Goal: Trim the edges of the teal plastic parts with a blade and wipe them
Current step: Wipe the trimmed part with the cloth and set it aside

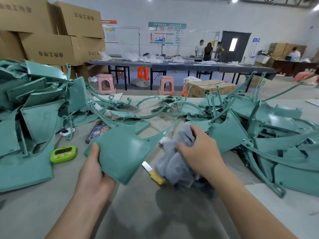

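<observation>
Teal panel [120, 152], left hand [94, 175] gripping its near corner; right hand [198, 152], clutching grey cloth [174, 166], just to its right; blade [151, 171] on bench [138, 213] between

Teal part [119, 152] — grey cloth [174, 169], lime-green timer [63, 154]

teal part piles [31, 118] flanking both sides, bare table [138, 213] between

Left hand [96, 176] pinches teal part [120, 152], thumb on top; right hand [198, 152] clutches grey cloth [174, 166], fingers curled
</observation>
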